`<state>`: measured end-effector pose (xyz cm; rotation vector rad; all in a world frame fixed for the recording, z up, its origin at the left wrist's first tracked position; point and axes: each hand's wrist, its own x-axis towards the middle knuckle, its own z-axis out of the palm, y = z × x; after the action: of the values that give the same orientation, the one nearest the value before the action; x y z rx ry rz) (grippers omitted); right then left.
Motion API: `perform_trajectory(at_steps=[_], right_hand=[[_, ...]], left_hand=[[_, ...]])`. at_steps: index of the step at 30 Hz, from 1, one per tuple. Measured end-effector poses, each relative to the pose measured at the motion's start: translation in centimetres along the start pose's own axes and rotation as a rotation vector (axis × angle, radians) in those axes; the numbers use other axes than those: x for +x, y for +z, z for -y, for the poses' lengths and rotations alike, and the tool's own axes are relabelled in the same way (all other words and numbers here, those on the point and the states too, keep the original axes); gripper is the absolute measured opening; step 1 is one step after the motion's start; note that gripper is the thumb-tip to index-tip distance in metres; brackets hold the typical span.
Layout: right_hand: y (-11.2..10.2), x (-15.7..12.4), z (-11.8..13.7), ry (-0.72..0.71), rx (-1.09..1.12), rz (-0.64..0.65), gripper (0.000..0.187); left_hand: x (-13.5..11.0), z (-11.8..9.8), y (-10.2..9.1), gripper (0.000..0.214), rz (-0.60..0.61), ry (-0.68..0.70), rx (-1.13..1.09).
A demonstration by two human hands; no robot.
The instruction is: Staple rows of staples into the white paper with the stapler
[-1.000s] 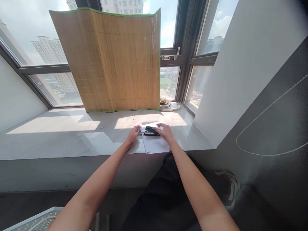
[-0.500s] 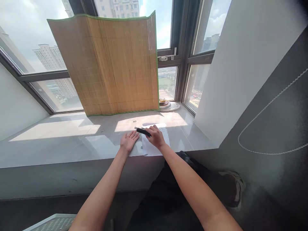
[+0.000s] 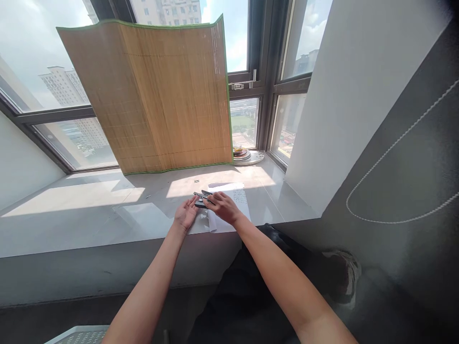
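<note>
The right hand (image 3: 221, 208) is clamped on the black stapler (image 3: 201, 197), held above the window sill (image 3: 107, 215). The left hand (image 3: 185, 214) lies open, palm up, just left of it, fingertips touching the stapler. The paper sheet (image 3: 238, 200) lies under the right hand.

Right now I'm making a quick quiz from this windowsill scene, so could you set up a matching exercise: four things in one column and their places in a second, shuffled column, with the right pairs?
Things:
1. stapler
2. bamboo mat
3. stack of plates
4. sheet of paper

Places:
A. flat on the sill, under the right hand
B. far on the sill, by the window frame, right of the mat
C. standing upright against the window
D. between the left hand and the right hand

Pairs: 1-D, 2-C, 3-B, 4-A
</note>
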<state>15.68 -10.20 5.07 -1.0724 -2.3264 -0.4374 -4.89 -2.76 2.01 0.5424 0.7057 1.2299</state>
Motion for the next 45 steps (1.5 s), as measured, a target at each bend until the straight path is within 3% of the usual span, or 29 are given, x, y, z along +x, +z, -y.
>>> perform_trajectory(at_steps=[4, 6, 8, 10, 12, 14, 17, 20, 24, 27, 30, 33, 35, 37, 42, 45], right_hand=[[0.4, 0.1, 0.4, -0.059, -0.012, 0.017, 0.035], [0.6, 0.1, 0.4, -0.016, 0.002, -0.014, 0.032], [0.6, 0.1, 0.1, 0.126, 0.022, -0.095, 0.029], [0.4, -0.2, -0.6, 0.359, 0.054, -0.205, 0.025], [-0.1, -0.6, -1.5, 0.601, 0.122, -0.271, 0.019], [-0.5, -1.1, -2.3, 0.782, 0.208, -0.245, 0.015], [-1.0, -1.7, -3.0, 0.920, 0.292, -0.131, 0.015], [-1.3, -1.9, -3.1, 0.981, 0.357, -0.053, 0.020], [-1.3, -2.2, -3.3, 1.019, 0.434, 0.044, 0.024], [-1.3, -2.4, -3.7, 0.992, 0.442, 0.080, 0.028], [-1.6, -2.4, -3.7, 0.888, 0.454, -0.102, 0.031], [-2.2, -2.0, -3.3, 0.563, 0.568, -0.323, 0.023], [-2.6, -1.8, -2.9, 0.349, 0.692, -0.369, 0.015], [-3.0, -1.6, -2.5, 0.260, 0.757, -0.404, 0.011], [-3.9, -1.4, -2.5, 0.316, 0.793, -0.454, 0.014], [-4.2, -1.7, -3.5, 0.433, 0.781, -0.502, 0.013]], left_hand=[[-0.1, 0.2, 0.2, 0.030, 0.005, -0.016, 0.019], [-0.1, 0.4, 0.5, 0.028, 0.010, -0.007, 0.047], [-0.2, 0.8, 0.7, 0.025, -0.011, 0.049, 0.096], [-0.4, 0.9, 0.8, 0.022, -0.035, 0.146, 0.228], [-0.8, 0.9, 0.7, 0.019, -0.033, 0.265, 0.527], [-1.3, 0.5, 0.4, 0.017, -0.013, 0.393, 0.972], [-2.2, -0.3, 0.1, 0.019, 0.055, 0.485, 1.584], [-3.1, -0.6, 0.3, 0.019, 0.112, 0.447, 1.826], [-3.7, -0.2, 0.8, 0.004, 0.109, 0.405, 1.846], [-3.8, 0.1, 1.1, 0.011, 0.045, 0.438, 1.814], [-4.1, 0.0, 1.8, 0.011, -0.011, 0.520, 1.670], [-4.8, -0.2, 3.5, 0.012, 0.200, 0.617, 1.461], [-5.4, -0.3, 5.0, 0.017, 0.364, 0.658, 1.358], [-5.9, -0.2, 6.4, 0.019, 0.438, 0.669, 1.297], [-5.7, 0.2, 8.4, 0.024, 0.543, 0.626, 1.238], [-2.9, -0.4, 8.0, 0.025, 0.504, 0.745, 1.274]])
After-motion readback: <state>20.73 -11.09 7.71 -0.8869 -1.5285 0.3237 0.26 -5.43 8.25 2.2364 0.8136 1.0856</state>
